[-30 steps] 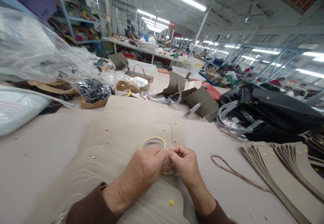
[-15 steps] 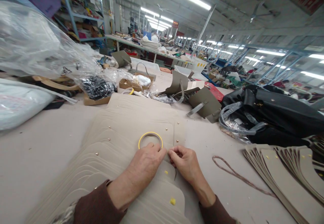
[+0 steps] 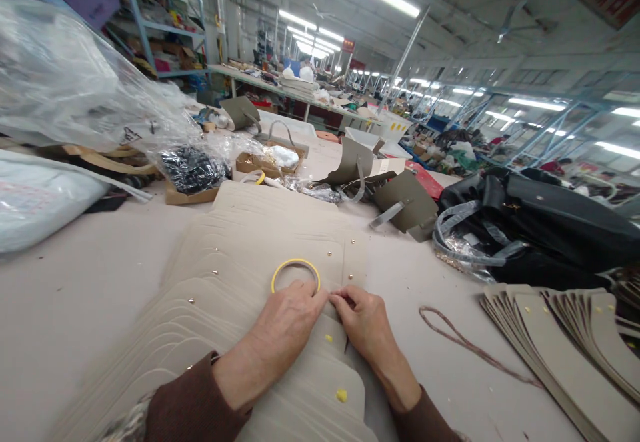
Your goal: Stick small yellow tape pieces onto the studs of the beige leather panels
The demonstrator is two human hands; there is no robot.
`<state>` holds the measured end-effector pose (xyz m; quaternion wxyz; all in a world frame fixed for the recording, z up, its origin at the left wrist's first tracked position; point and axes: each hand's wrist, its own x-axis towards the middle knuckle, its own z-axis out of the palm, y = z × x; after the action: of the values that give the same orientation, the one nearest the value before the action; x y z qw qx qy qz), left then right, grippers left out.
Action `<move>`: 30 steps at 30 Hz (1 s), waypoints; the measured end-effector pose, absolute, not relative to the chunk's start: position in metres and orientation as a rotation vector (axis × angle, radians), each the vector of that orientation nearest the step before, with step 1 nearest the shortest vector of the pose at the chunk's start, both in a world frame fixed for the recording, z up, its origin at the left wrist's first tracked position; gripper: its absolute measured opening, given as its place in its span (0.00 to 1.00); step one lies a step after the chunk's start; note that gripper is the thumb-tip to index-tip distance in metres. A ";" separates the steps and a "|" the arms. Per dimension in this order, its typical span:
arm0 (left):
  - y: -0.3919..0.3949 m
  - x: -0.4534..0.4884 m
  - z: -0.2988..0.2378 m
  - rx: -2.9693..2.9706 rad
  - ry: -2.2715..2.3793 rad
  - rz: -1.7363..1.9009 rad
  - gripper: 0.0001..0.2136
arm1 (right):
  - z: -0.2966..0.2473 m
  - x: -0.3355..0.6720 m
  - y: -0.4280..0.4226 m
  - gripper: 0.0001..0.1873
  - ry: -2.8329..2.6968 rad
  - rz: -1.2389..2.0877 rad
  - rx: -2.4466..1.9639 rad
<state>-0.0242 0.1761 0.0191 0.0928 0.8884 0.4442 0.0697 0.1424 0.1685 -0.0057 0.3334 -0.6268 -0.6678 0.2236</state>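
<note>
A roll of yellow-edged tape (image 3: 296, 263) stands up from under the fingers of my left hand (image 3: 290, 319), which is closed round its lower part. My right hand (image 3: 363, 315) is close beside it, thumb and forefinger pinched together at the left fingertips; what they pinch is too small to make out. Both hands are over a fanned stack of beige leather-like panels (image 3: 270, 229) with small metal studs. Small yellow pieces, one of them a yellow tab (image 3: 341, 395), sit on the panels nearer to me.
A brown cord loop (image 3: 465, 342) lies right of my hands, before fanned beige strips (image 3: 555, 349). Black bags (image 3: 545, 222) are piled behind them. Olive pieces (image 3: 406, 202), an open cardboard box (image 3: 250, 164) and plastic wrapping (image 3: 75, 82) line the table's far side.
My hands and the tape roll have shifted very slightly to the left. The right hand keeps its pinch beside the left fingertips; the panels lie as before.
</note>
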 end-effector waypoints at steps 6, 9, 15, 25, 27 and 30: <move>0.176 -0.027 0.017 2.635 1.319 0.214 0.07 | -0.012 0.156 0.162 0.14 -1.423 0.967 -1.547; 0.176 -0.028 0.018 2.656 1.315 0.234 0.08 | -0.011 0.154 0.158 0.10 -1.678 0.712 -1.565; 0.176 -0.027 0.021 2.678 1.307 0.236 0.07 | -0.011 0.140 0.164 0.09 -1.844 0.402 -1.580; 0.183 -0.043 0.023 2.636 1.260 0.502 0.09 | 0.012 0.151 0.156 0.23 -2.211 0.697 -1.502; 0.186 -0.045 0.018 2.627 1.233 0.597 0.09 | 0.010 0.152 0.158 0.23 -2.088 0.709 -1.536; 0.186 -0.047 0.011 2.630 1.120 0.818 0.11 | 0.007 0.153 0.162 0.18 -1.783 0.669 -1.548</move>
<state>-0.0470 0.1860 0.0107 0.0841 0.8814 0.3754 0.2742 0.1534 0.1616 0.0067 0.3370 -0.5937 -0.6842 0.2565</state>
